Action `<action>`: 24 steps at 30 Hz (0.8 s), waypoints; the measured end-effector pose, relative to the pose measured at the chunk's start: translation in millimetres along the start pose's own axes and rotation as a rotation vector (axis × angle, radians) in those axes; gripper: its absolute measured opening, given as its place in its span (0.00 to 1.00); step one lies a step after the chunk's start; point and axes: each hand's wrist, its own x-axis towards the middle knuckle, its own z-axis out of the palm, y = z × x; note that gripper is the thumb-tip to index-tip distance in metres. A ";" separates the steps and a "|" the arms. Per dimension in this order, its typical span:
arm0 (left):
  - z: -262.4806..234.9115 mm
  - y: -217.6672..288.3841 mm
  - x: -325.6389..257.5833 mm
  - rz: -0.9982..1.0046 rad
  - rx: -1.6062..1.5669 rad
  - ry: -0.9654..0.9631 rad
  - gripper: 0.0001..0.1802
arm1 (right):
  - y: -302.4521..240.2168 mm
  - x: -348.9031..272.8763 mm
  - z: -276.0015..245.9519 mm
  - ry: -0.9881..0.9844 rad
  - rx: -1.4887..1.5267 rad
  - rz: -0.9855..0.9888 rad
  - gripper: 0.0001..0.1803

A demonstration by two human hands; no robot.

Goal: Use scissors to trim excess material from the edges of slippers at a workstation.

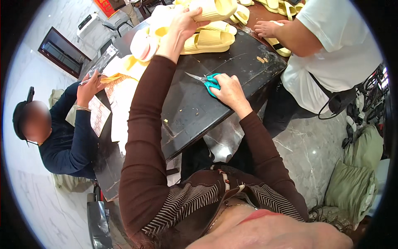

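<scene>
My left hand (185, 25) reaches to the far side of the black table and grips a pale yellow slipper (215, 10), fingers against its side. Just below it, another yellow slipper (209, 42) rests on the tabletop. Nearer to me, my right hand (231, 92) is closed around the teal handles of a pair of scissors (212, 84). Their blades are slightly parted and point left, low over the table. Part of the handles is hidden under my fingers.
More yellow slippers (241, 15) crowd the far edge of the black table (195, 108). A person in white (327, 54) works at the right with a slipper. Another in dark blue (74, 145) sits at the left by patterned sheets (99, 114). Green cushions (352, 182) lie lower right.
</scene>
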 end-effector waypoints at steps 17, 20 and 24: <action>13.2 29.4 -221.1 0.233 -0.064 0.161 0.19 | -15.8 -60.6 -51.2 -0.155 1.093 0.446 0.20; 8.1 20.3 -246.0 0.231 -0.062 0.208 0.19 | -27.5 -57.2 -69.1 -0.234 1.000 0.301 0.20; 6.1 11.9 -268.9 0.242 -0.108 0.244 0.20 | -50.3 -46.4 -82.8 -0.258 0.807 0.175 0.21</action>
